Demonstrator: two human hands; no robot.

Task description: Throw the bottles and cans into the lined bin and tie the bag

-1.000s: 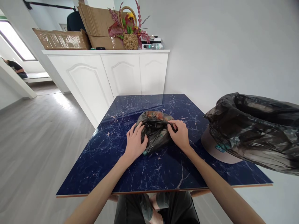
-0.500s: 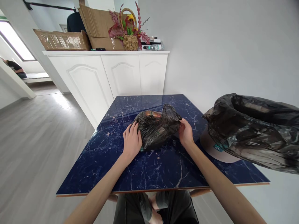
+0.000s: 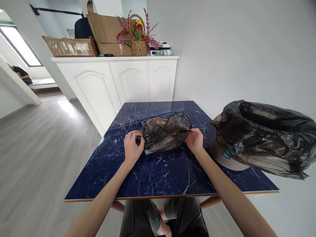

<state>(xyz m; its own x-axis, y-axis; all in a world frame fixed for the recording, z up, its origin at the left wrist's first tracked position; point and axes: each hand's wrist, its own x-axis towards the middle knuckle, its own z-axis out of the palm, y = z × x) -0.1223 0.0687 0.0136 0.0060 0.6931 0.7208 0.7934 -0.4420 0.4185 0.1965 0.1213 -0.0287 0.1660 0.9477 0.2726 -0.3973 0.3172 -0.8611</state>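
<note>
A crumpled black plastic bag [image 3: 165, 140] lies on the blue marbled table in front of me. Through its opening shows something orange-brown [image 3: 161, 121], too covered to name. My left hand [image 3: 133, 146] pinches the bag's left edge between thumb and fingers. At the opposite side, my right hand [image 3: 195, 140] grips the right edge, fingers closed on the plastic. A small teal patch shows at the bag's lower left. To the right stands a trash can [image 3: 232, 163] with a teal label, lined by a large black bag [image 3: 266, 141] folded over its rim.
The blue table [image 3: 158, 177] ends just above my lap. Behind it stands a white cabinet [image 3: 133, 80] bearing cardboard boxes [image 3: 71, 47], a flower basket [image 3: 139, 48] and a plastic bottle [image 3: 166, 52]. A person [image 3: 22, 74] sits far left, near a window.
My left hand has moved slightly left and gone from resting on the bag to pinching its edge. The bag is stretched wider and flatter, and its right part puffs up. The view has shifted slightly.
</note>
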